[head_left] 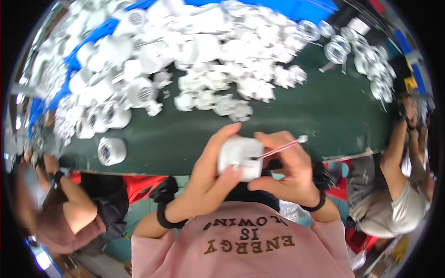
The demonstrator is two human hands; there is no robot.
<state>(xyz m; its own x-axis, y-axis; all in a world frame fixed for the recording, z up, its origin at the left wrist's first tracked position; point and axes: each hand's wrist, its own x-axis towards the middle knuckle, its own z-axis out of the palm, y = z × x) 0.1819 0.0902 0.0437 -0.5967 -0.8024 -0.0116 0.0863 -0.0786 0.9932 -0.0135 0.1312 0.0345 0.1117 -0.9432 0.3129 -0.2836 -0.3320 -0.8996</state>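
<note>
Over the near edge of the dark green table (296, 116), both my hands hold a white plastic housing (248, 150) with rounded corners. My left hand (208, 171) wraps its left side, thumb pressed on the front face. Fingers and thumb of my right hand (289, 167) grip the right side. A thin red and white cable (280, 149) comes out of the housing and runs right, ending in a small white connector (302, 139) past my right fingers. To the left, a single white round housing (112, 151) lies on its side near the table's edge.
A large heap of white plastic parts (204, 46) covers the far side, with blue bins (296, 10) behind. Round white housings (116, 114) stand at left. Clear round parts with leads (336, 51) lie at far right. Co-workers sit on both sides.
</note>
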